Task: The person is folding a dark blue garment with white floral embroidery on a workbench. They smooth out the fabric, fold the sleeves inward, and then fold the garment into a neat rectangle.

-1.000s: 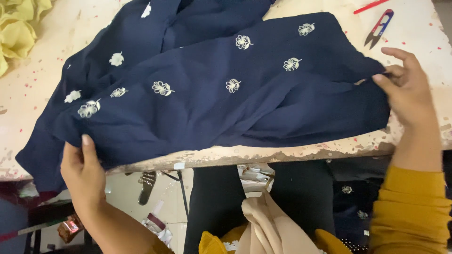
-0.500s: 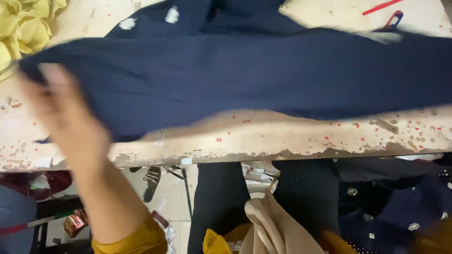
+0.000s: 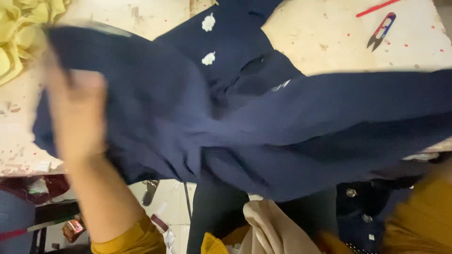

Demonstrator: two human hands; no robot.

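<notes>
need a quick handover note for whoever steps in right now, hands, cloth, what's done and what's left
Left hand: raised over the table's left part, blurred, gripping the left end of the navy blue cloth.
Right hand: out of view; only a mustard sleeve shows at lower right.
Cloth: lifted and stretched across the worn table, plain side up; a second navy piece with white embroidered flowers lies behind it.
Thread snips and a red pen lie at the table's far right; yellow fabric at far left.
Done: cloth is off the table. Left: laying it flat.
</notes>
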